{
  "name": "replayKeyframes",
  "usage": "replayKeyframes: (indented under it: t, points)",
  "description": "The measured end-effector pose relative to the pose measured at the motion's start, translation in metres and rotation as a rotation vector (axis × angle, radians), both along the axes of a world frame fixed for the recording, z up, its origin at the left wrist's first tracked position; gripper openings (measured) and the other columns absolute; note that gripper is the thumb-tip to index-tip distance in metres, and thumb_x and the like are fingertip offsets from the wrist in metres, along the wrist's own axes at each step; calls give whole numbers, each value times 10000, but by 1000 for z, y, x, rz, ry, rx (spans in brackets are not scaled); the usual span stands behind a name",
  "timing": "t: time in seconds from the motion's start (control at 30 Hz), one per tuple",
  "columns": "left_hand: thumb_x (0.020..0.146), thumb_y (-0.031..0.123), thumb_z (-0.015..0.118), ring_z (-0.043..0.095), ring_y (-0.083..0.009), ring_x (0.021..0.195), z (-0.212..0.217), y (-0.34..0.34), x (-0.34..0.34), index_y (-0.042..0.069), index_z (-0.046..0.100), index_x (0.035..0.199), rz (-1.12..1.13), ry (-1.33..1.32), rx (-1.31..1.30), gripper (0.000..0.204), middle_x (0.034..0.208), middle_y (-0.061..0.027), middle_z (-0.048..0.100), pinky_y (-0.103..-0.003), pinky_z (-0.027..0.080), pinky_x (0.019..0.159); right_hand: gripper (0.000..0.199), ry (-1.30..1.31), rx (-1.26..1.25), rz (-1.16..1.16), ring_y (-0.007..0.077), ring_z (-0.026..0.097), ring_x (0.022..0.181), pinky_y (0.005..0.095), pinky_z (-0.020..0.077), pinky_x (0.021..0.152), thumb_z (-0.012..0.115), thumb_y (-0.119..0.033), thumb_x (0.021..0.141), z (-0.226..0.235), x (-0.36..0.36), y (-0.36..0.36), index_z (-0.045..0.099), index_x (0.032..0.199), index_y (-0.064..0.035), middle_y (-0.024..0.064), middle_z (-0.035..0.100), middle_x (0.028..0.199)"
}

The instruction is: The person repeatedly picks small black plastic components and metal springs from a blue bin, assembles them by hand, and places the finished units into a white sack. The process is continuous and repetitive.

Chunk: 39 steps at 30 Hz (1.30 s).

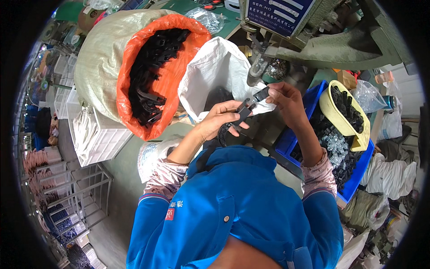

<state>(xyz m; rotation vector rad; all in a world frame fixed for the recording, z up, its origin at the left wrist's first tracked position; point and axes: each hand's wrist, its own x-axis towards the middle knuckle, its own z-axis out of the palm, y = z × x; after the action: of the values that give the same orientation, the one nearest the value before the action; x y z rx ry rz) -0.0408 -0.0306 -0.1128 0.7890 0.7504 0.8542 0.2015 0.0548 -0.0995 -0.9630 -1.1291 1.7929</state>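
In front of my chest, my left hand [221, 119] is closed around a black plastic part [242, 114]. A ribbed, curved black piece [222, 133] hangs below that hand and seems to belong to the same part. Just to the right, my right hand [285, 99] pinches a small black plastic piece [261, 94] between thumb and fingers. The two pieces are close together; I cannot tell whether they touch. Beyond both hands stands an open white woven sack [197, 67], with something dark inside it. A metal machine head [256, 71] comes down just past the right-hand piece.
Left of the white sack, a big sack with an orange lining [123, 89] holds many black parts. At my right, a blue tray [286, 142] carries black parts, clear pieces and a yellow tub [360, 142]. The machine's green-grey frame [331, 51] overhangs the far right. White crates [105, 134] stand left.
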Motion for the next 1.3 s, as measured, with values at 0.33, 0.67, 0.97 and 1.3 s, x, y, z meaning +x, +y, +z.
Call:
replayKeyframes:
  t: [0.33,0.67,0.97,1.3]
  points:
    - [914,183,612,701,-210,873,2,-4,7,15,494,1332,16,-2,10,465,1215,-137,629,-234,559,511,219,-74,46,51,122,616,763,267,485,734,701,-92,870,0,0,-1,658,1045,31,62,665,863]
    - [914,193,586,698,-205,888,1,0,14,35,515,1308,-10,-39,-36,430,1199,-121,634,-239,544,528,217,-92,79,101,129,633,806,264,501,721,717,-74,853,-2,5,0,657,1027,39,74,675,887]
    - [928,205,581,697,-209,894,-1,7,19,22,510,1280,-24,-58,-36,403,1215,-142,629,-239,544,527,204,-104,76,94,137,633,818,275,510,735,717,-79,859,-10,2,-7,635,1009,31,79,668,910]
    - [961,217,582,685,-180,865,0,26,42,2,511,1261,-124,12,101,376,1163,-116,641,-226,511,523,143,-45,73,-46,121,616,821,274,502,748,700,-84,880,-8,21,-24,625,967,1,70,668,897]
